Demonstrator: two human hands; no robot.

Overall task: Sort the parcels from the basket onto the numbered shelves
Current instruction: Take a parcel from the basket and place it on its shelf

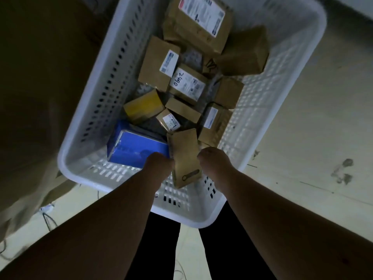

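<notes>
A white perforated basket point(84, 126) stands on the floor below me, holding several parcels. Both my hands reach into its near end. My left hand point(159, 162) and my right hand point(212, 158) grip the two sides of a brown cardboard parcel point(184, 156) that stands tilted between them; the fingers are hidden behind the box. A blue box point(135, 146) lies just left of it. Farther in lie a yellow box point(144, 107), a labelled box marked 2490 point(186, 83), a small labelled box point(170, 121) and a large labelled box point(198, 21).
A dark brown cardboard mass point(40, 77) rises along the basket's left side. Pale floor point(312, 138) with dark stains lies to the right. Cables point(48, 219) trail on the floor at lower left. My dark trouser legs point(222, 249) stand against the basket's near rim.
</notes>
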